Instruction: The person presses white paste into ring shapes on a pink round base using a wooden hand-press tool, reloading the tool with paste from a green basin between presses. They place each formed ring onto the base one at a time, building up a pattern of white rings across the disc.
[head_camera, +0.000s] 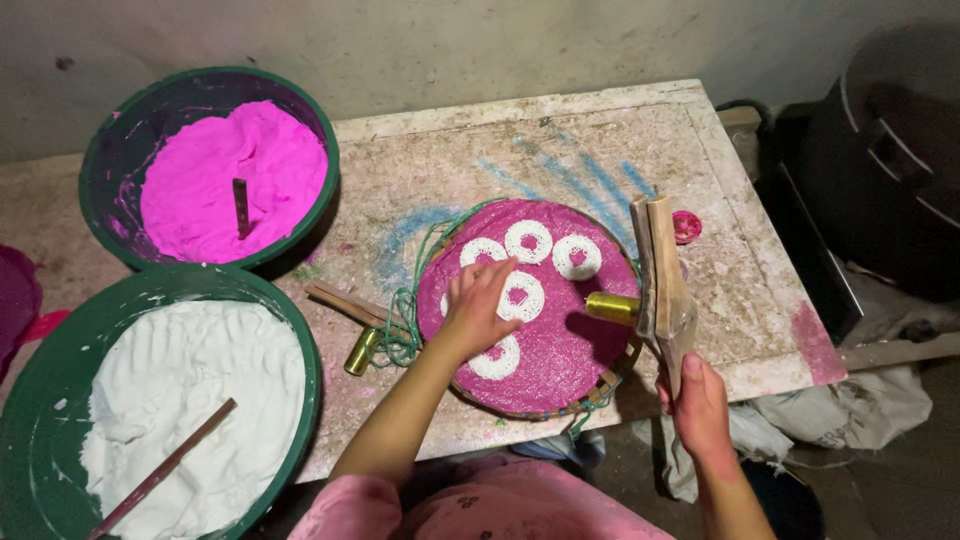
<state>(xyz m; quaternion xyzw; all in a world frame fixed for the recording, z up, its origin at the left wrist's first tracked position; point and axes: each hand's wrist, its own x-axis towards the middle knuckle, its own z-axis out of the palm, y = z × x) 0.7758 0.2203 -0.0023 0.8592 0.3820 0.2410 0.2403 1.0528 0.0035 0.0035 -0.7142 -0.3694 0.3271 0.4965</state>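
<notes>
Craft workshop: powder basins (290, 130), stained worktable (740, 330)

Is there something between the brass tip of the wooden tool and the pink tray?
Nothing visible. The right hand holds the wooden tool with its brass tip over the pink tray. The left hand rests beside it, on a white ring.

Dim, soft light falls from above on my table (720, 260); its right side sinks into dark, and picture edges bend slightly.

Beyond my left hand (478, 305) white rings (528, 241) crowd the tray (560, 350); bare tabletop (720, 290) lies open past my right hand's (700, 405) press (660, 285).
</notes>
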